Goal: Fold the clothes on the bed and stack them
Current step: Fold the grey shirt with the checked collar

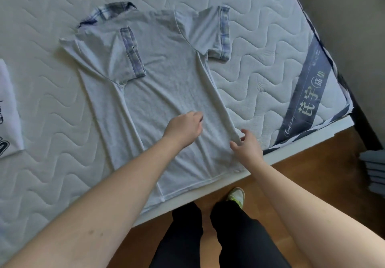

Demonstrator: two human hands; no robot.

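Note:
A light grey polo shirt (158,84) with plaid collar and sleeve cuffs lies flat on the quilted white mattress (52,27), hem toward me. Its left side and left sleeve are folded in over the body; the right sleeve still lies spread outward. My left hand (183,129) rests on the lower middle of the shirt, its fingers loosely curled and holding nothing that I can see. My right hand (246,145) is at the shirt's right side edge near the hem, thumb and fingers spread around the fabric edge; a firm pinch is not plain.
A white garment with dark print (8,109) lies at the mattress's left edge of view. The mattress corner with a grey label strip (306,92) is on the right. Beyond the near edge are wooden floor (325,163), my legs and a shoe (236,196), and stacked grey items (374,169).

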